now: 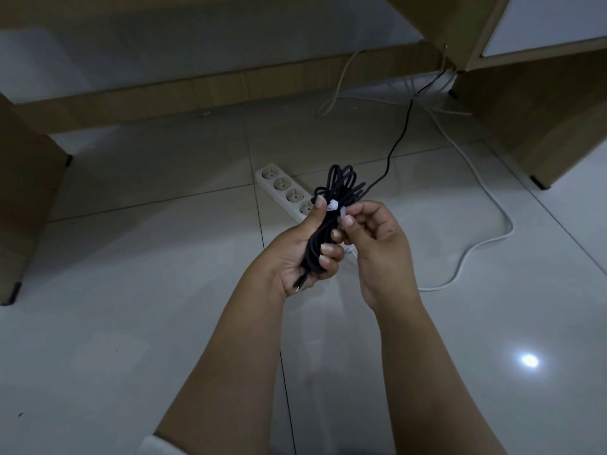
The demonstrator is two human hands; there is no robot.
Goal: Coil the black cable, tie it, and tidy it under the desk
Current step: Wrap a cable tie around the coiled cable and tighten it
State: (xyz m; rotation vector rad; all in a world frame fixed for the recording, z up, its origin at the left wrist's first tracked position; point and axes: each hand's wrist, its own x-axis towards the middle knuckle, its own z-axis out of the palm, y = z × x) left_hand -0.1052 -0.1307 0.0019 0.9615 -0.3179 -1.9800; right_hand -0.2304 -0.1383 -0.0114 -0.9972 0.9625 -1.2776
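Black cable (331, 205), gathered into a long bundle of loops, is held above the tiled floor (131, 323) in front of the desk (197, 93), over the near end of a white power strip (284, 188). The left hand (305, 254) has its fingers curled round the lower half of the bundle, thumb up along its side, and a metal plug tip pokes out below the palm. The right hand (374, 234) pinches a small white tie (336, 206) at the bundle's waist, thumb and forefinger closed on it. The bundle's long axis runs from the plug end near the person up and away to the looped end, leaning a little right; from there a single strand trails off to the back corner under the desk. The likely trouble is a slipping tie: if the pinch loosens before it is fastened, the upper loops, already splayed, could spring apart. A tug on the trailing strand might also drag loops out of the left hand's grip.
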